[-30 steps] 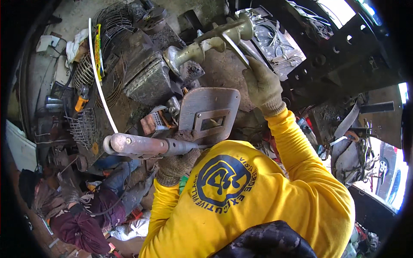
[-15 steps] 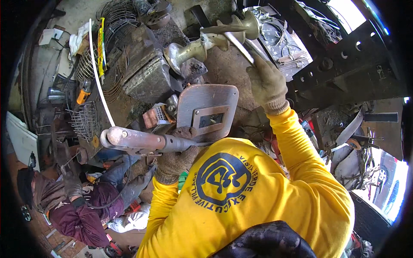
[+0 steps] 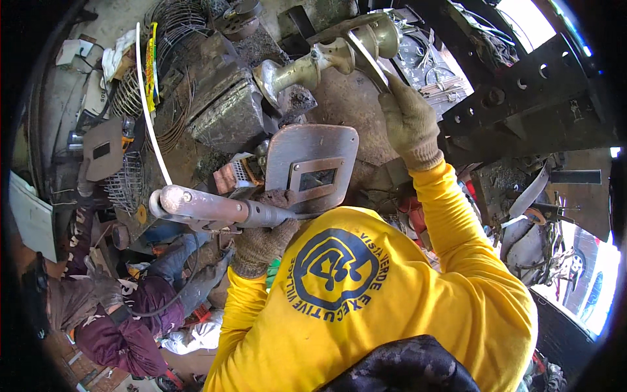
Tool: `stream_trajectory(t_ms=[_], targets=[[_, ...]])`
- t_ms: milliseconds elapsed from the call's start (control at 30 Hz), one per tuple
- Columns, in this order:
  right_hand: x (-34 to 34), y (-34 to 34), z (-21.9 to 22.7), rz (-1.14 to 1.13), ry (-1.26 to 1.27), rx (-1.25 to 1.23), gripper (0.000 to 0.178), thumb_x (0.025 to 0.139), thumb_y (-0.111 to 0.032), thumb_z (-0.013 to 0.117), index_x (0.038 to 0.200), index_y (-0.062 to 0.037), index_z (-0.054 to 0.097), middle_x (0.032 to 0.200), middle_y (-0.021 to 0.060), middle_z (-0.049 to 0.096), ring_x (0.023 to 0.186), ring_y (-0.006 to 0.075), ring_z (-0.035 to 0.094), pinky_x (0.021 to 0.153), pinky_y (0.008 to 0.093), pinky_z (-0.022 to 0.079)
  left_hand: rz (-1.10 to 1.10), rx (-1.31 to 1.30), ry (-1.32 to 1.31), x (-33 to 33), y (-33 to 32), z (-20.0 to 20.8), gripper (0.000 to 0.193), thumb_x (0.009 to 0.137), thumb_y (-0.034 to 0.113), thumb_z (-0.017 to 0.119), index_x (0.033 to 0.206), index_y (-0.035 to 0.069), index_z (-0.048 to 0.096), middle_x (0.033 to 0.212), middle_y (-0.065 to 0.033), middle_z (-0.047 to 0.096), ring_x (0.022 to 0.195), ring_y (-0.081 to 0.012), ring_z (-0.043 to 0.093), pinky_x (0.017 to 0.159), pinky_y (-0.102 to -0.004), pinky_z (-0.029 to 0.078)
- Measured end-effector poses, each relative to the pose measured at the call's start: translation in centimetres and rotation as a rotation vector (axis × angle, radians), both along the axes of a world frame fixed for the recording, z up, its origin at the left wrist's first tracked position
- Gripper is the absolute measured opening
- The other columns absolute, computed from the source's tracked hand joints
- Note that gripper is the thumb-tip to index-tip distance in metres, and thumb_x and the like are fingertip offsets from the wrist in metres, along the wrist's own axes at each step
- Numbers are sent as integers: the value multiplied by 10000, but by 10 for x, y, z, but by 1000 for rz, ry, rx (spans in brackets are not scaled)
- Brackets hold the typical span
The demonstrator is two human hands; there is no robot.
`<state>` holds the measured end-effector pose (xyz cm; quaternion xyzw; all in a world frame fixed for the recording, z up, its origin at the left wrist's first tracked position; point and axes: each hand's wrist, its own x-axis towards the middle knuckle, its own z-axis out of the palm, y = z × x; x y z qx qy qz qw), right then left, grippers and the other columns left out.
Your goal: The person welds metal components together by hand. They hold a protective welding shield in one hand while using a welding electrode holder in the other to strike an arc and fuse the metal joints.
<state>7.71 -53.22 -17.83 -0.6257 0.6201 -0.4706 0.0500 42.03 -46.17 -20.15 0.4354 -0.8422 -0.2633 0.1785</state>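
My left hand (image 3: 264, 245), in a brown knit glove, is closed round the grip of a welding electrode holder (image 3: 209, 208). From its jaws a long white welding rod (image 3: 147, 104) points up and away. Just beyond that glove stands a welding hand shield (image 3: 277, 157) with a small dark window; whether the same hand also grips it is hidden. My right hand (image 3: 411, 121), gloved too, is closed on a flat metal bar (image 3: 369, 62). The bar's far end lies against a spiral metal auger (image 3: 333, 57), which rests across the work area in front of me.
A heavy metal block (image 3: 225, 111) sits left of the auger, with wire coils (image 3: 173, 29) behind. A dark perforated beam (image 3: 522, 98) runs along the right. At left, a co-worker in maroon clothing (image 3: 124, 336) crouches, holding up another hand shield (image 3: 104, 149).
The auger has turned slightly, and my right hand has shifted a little with the bar. At left, the co-worker has raised a hand shield into view. My left hand stays nearly still.
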Motion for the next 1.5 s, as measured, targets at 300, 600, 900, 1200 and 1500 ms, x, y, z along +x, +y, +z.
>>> stream_trajectory(t_ms=[300, 600, 900, 1200, 1500], targets=[[-8, 8, 11, -31, 14, 34, 355, 911, -183, 657, 1261, -125, 636, 1069, 193, 690, 949, 372, 686, 791, 402, 549, -60, -37, -25, 2, -10, 5, 571, 912, 387, 660, 1378, 74, 555, 1372, -163, 548, 1239, -340, 536, 1061, -443, 395], [-9, 10, 12, 14, 18, 22, 369, 899, -174, 672, 1263, -129, 638, 1081, 192, 692, 964, 360, 691, 780, 389, 553, -10, 222, 164, 3, -12, 2, 578, 895, 340, 701, 1365, 39, 549, 1345, -164, 566, 1224, -332, 544, 1060, -441, 394], [-12, 6, 24, 48, 89, -29, 364, 894, -156, 670, 1251, -93, 637, 1042, 206, 697, 936, 360, 698, 762, 396, 560, 26, 146, 163, 2, -11, -3, 580, 861, 303, 744, 1339, 31, 558, 1335, -157, 586, 1201, -326, 572, 1042, -429, 422], [-9, 11, 19, 29, 77, -54, 362, 895, -184, 670, 1253, -136, 643, 1005, 204, 695, 887, 377, 693, 728, 403, 556, 24, 145, 93, 7, -10, -6, 586, 843, 356, 757, 1311, 50, 579, 1294, -162, 607, 1181, -328, 585, 1016, -436, 434], [-8, 15, 17, 3, 92, 2, 376, 889, -181, 673, 1259, -124, 637, 998, 197, 696, 882, 375, 691, 731, 411, 555, -34, 47, 93, 0, -13, -2, 563, 847, 319, 759, 1293, 26, 580, 1263, -172, 608, 1147, -319, 596, 1014, -438, 437]])
